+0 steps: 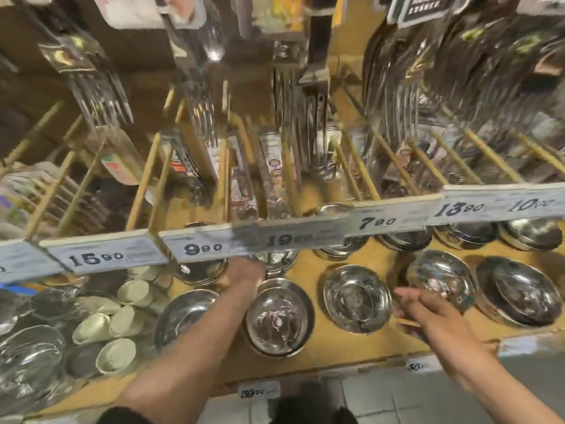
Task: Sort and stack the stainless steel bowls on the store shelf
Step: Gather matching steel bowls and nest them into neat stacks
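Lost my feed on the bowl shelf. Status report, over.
Left hand reaching deep under price rail, fingers hidden. Right hand open beside middle bowl. Bowls in rows, not yet stacked. Rail blocks back row.

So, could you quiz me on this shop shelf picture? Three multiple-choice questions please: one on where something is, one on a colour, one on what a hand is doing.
1. Where is the left hand?
A. Reaching under the price-tag rail toward the back bowls
B. Resting on the floor
C. Up among the hanging cutlery

2. What colour are the small ribbed cups left of the shiny stainless steel bowls?
A. Red
B. Off-white
C. Black

3. How is the right hand?
A. Clenched round a fork
B. Fingers extended by a tilted steel bowl
C. Out of sight

Answers: A, the forearm runs back under the rail; B, the cups look pale cream; B, its fingers lie straight beside that bowl.
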Tool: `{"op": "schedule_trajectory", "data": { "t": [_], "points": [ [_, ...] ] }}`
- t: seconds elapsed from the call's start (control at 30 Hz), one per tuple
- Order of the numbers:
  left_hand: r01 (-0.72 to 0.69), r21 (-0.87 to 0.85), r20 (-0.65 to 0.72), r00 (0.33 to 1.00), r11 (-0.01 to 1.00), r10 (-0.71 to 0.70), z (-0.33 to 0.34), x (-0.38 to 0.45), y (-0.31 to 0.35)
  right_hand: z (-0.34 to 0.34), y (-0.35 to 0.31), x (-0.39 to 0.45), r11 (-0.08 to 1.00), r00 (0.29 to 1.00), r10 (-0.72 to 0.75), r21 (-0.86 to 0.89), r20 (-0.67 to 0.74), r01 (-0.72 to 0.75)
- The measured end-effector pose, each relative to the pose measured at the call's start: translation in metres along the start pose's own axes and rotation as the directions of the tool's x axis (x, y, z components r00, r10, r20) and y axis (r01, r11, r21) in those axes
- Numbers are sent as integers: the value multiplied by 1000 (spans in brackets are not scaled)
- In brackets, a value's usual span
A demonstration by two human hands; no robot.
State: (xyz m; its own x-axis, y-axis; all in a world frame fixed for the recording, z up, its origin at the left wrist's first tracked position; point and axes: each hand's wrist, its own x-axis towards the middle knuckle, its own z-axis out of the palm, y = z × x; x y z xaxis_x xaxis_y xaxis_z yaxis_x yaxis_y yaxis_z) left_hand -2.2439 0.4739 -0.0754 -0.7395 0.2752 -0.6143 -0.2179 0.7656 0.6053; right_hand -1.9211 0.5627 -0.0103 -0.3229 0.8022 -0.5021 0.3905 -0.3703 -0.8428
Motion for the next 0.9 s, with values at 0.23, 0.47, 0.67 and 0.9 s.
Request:
{"op": "schedule_trajectory", "data": {
  "t": [0.23, 0.47, 0.67, 0.9],
  "points": [
    [53, -43, -16, 998, 998, -54, -4, -10, 8, 10, -8, -6, 998, 1000, -9, 62, -15, 9],
    [27, -197, 22, 1000, 980, -23, -15, -19, 20, 13, -10, -13, 997, 1000, -19, 74, 11, 18],
    [-1, -238, 6, 1000, 971, 3, -24, -37, 24, 9, -14, -19, 991, 1000, -21, 132, 13, 19],
    [-89, -181, 49, 994, 979, 99, -43, -69, 17, 3, -12, -27, 986, 1000, -7, 169, -5, 8]
  ]
}}
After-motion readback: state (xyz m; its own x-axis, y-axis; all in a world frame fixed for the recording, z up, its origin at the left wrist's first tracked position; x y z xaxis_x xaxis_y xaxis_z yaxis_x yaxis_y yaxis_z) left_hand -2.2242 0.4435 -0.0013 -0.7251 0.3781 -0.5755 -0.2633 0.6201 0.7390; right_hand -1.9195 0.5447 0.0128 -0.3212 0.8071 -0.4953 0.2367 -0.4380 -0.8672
